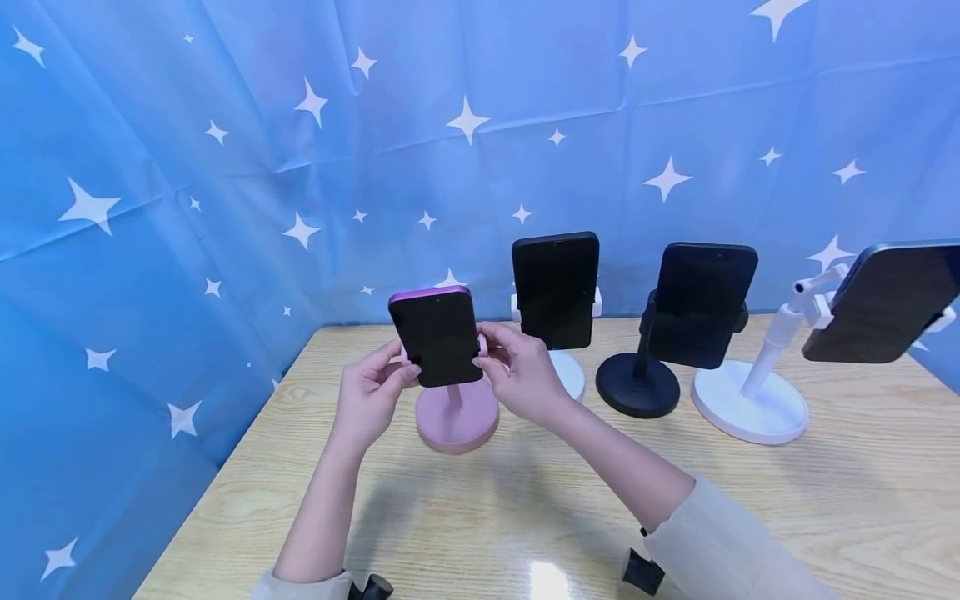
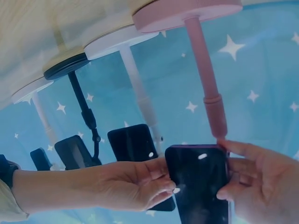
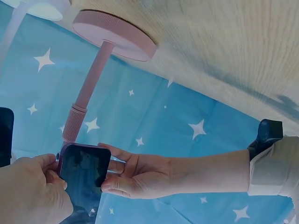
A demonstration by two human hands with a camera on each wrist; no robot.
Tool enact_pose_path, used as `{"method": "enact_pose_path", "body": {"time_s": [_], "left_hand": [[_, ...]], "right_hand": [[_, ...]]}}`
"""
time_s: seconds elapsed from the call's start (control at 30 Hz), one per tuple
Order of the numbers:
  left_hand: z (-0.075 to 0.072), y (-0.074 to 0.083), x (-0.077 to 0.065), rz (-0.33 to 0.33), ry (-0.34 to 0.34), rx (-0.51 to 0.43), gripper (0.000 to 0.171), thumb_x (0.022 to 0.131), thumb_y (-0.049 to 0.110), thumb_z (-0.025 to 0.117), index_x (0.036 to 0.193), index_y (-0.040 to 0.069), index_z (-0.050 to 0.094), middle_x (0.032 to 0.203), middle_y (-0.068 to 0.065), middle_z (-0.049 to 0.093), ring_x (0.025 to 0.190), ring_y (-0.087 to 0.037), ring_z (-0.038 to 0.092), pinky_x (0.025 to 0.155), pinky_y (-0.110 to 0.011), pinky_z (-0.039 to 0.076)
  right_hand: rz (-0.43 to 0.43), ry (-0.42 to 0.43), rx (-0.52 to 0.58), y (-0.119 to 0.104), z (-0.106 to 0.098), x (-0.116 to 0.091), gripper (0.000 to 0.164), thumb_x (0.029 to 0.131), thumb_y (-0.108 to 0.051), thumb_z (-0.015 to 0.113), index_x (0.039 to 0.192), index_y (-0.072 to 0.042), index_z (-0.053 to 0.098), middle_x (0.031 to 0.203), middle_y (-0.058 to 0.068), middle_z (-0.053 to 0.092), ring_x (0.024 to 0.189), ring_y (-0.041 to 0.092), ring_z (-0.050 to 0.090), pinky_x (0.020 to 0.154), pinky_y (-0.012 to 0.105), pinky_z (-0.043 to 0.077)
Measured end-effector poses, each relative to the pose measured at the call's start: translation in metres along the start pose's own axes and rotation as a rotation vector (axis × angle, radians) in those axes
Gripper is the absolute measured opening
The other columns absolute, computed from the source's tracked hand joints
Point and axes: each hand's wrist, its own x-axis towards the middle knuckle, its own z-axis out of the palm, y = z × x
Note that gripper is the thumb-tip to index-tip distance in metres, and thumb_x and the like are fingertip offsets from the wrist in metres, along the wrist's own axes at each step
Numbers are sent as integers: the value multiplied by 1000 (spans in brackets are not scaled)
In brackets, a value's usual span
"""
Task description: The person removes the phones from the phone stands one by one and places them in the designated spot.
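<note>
A smartphone (image 1: 438, 337) with a purple edge and dark screen sits upright, tilted slightly, at the head of a pink phone stand (image 1: 457, 421). The stand's small pink side clamps (image 1: 482, 343) show at the phone's edges. My left hand (image 1: 371, 392) pinches the phone's left side by the clamp, thumb at the front edge. On the opposite side, my right hand (image 1: 525, 375) pinches the phone's edge and clamp between thumb and fingers. Both wrist views show the phone (image 2: 198, 182) between the two hands, above the pink post (image 3: 93, 77). The holder's back is hidden.
To the right stand a white stand (image 1: 567, 375) with a phone (image 1: 557, 292), a black stand (image 1: 637, 387) with a phone (image 1: 703, 304), and a white jointed stand (image 1: 750, 404) with a larger device (image 1: 885, 304). A blue starred curtain (image 1: 465, 183) hangs behind the wooden table (image 1: 285, 467).
</note>
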Motion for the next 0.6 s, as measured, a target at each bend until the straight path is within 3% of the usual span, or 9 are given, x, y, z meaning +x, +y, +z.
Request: {"method": "enact_pose_path", "body": {"time_s": [0.17, 0.27, 0.33, 0.5, 0.6], "left_hand": [[2, 7, -5, 42, -37, -16, 42, 80, -12, 59, 122, -6, 54, 105, 8, 65, 79, -7, 67, 74, -28, 53], [2, 12, -8, 67, -72, -51, 42, 79, -13, 60, 121, -9, 53, 102, 15, 65, 78, -7, 67, 73, -28, 54], [3, 14, -10, 72, -98, -86, 43, 79, -13, 61, 121, -4, 56, 102, 14, 65, 78, -8, 67, 72, -29, 54], [8, 22, -13, 67, -169, -168, 53, 77, -15, 61, 111, 26, 64, 96, 9, 66, 81, -9, 67, 71, -32, 54], [14, 27, -14, 81, -204, -198, 58, 76, -18, 60, 106, 31, 65, 93, 9, 66, 80, -8, 67, 70, -31, 55]], "right_hand": [[-30, 14, -1, -8, -9, -9, 39, 80, 8, 64, 117, 2, 58, 108, 13, 63, 91, 20, 63, 82, 29, 50], [-57, 25, 7, -14, -15, -14, 37, 78, 10, 64, 114, 4, 59, 101, 13, 63, 89, 20, 63, 82, 29, 50], [-82, 31, 15, -18, -19, -19, 36, 77, 12, 64, 112, 5, 59, 96, 13, 63, 86, 20, 63, 81, 29, 51], [-123, 41, 8, -25, -30, -31, 34, 75, 14, 65, 108, 8, 59, 93, 13, 62, 84, 19, 62, 80, 29, 51], [-138, 56, -11, -29, -38, -38, 35, 74, 15, 66, 108, 8, 59, 92, 12, 62, 84, 17, 62, 79, 28, 51]]}}
